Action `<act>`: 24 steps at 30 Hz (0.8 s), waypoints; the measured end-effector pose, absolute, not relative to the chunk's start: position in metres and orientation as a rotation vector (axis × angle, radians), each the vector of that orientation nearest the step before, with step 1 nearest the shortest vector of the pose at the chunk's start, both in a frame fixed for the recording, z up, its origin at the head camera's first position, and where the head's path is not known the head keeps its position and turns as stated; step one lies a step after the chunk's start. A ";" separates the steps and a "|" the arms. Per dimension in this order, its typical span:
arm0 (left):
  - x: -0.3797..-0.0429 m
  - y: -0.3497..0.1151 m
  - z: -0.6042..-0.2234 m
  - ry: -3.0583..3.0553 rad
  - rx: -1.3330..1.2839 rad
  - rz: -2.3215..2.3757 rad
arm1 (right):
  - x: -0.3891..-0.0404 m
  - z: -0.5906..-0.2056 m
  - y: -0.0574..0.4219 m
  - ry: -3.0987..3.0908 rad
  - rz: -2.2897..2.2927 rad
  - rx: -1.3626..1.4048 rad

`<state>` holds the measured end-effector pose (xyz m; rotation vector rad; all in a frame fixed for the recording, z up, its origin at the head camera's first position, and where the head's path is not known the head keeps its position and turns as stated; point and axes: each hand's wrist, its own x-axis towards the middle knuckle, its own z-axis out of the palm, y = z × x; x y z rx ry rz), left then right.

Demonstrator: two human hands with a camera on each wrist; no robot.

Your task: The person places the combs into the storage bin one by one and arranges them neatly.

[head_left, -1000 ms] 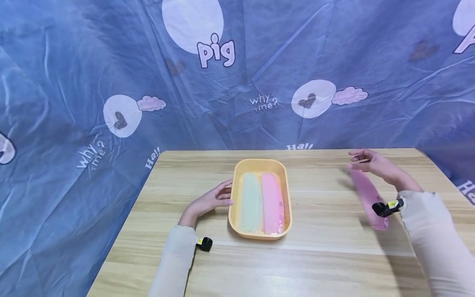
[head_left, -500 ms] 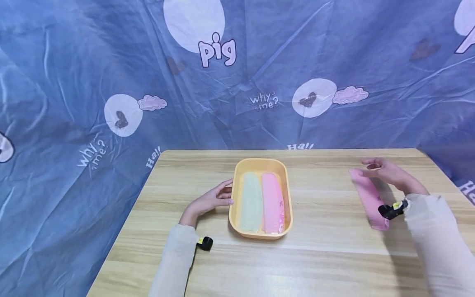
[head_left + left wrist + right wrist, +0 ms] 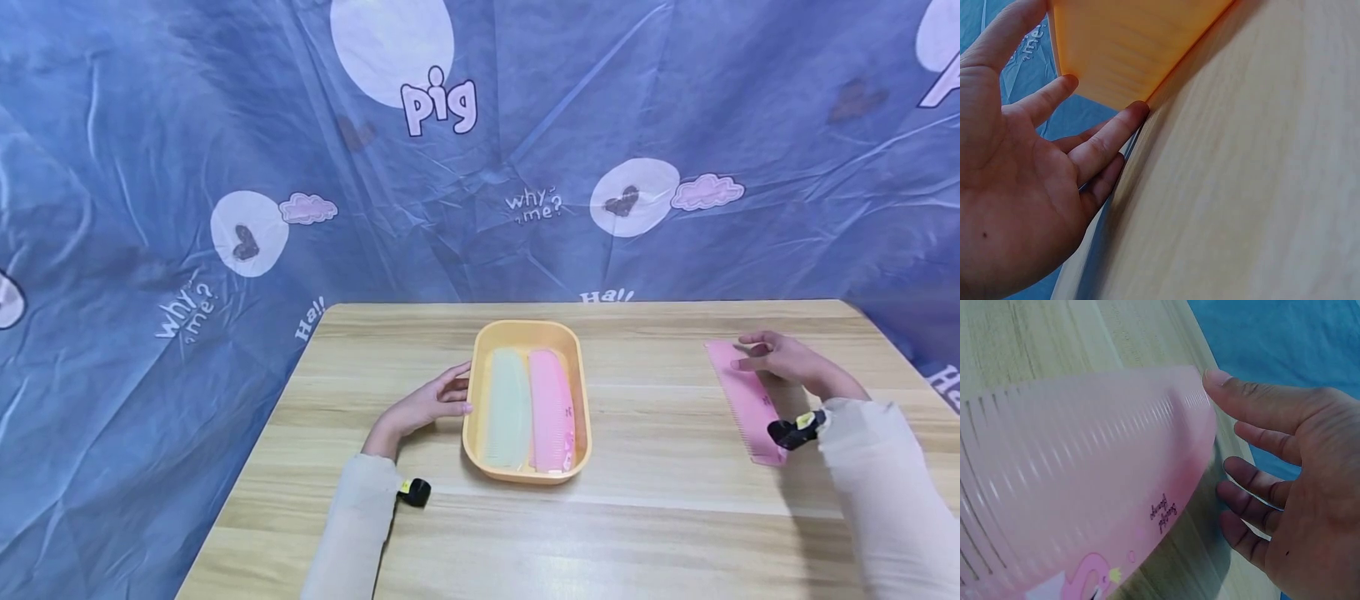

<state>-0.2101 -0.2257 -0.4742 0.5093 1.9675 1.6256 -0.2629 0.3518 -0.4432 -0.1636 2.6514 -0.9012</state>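
Note:
A pink comb (image 3: 744, 398) lies slanted on the table at the right. My right hand (image 3: 797, 364) hovers by its far end; in the right wrist view the thumb (image 3: 1254, 400) is at the comb's edge and the loosely bent fingers do not grip it. At the middle stands a yellow tray (image 3: 527, 478). Inside it a pale green comb (image 3: 507, 408) and another pink comb (image 3: 551, 408) lie side by side. Against the tray's left side my left hand (image 3: 420, 407) rests; its extended fingertips (image 3: 1138, 111) touch the outer wall in the left wrist view.
The wooden table (image 3: 637, 533) ends at a straight far edge. Behind it hangs a blue printed cloth (image 3: 480, 242). A small black camera sits on each wrist, the right one (image 3: 795, 429) overlapping the near end of the loose comb.
My right hand has lowered the pink comb flat onto the table, let go and drawn slightly right and nearer. The left hand and tray have stayed in place.

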 end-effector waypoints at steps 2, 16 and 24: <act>-0.210 -0.226 -0.474 1.967 0.507 1.623 | -0.264 -0.445 0.352 2.650 -0.887 -0.166; -0.210 -0.225 -0.475 1.948 0.489 1.618 | -0.269 -0.450 0.341 2.643 -0.834 -0.197; -0.210 -0.225 -0.473 1.946 0.479 1.623 | -0.273 -0.451 0.338 2.662 -0.831 -0.185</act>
